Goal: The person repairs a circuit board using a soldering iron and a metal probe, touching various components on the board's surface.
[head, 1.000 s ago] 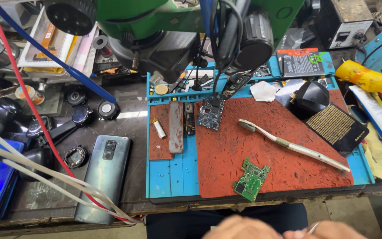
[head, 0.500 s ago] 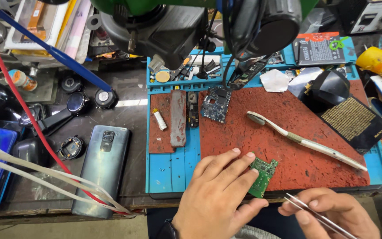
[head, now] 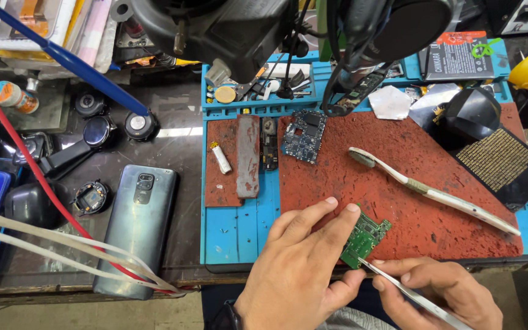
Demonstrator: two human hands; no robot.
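My left hand (head: 304, 269) pinches a small green circuit board (head: 365, 239) at the near edge of the red work mat (head: 398, 177). My right hand (head: 438, 290) grips metal tweezers (head: 410, 294), whose tip touches the board's lower corner. A dark blue phone mainboard (head: 305, 135) lies farther up the mat. To the right of the green board lies a white toothbrush (head: 435, 192), slanted across the mat.
A blue repair tray (head: 236, 226) frames the mat, with small parts along its far side. A grey phone (head: 137, 226) lies face down at left beside watch parts (head: 91, 198). Microscope body (head: 233, 30) overhangs the back. A black gold-patterned card (head: 499, 165) sits right. Red and white cables (head: 44, 201) cross left.
My hands came up from the bottom edge. The left hand took hold of the green board, and the right hand brought the tweezers' tip to it. The camera moved closer.
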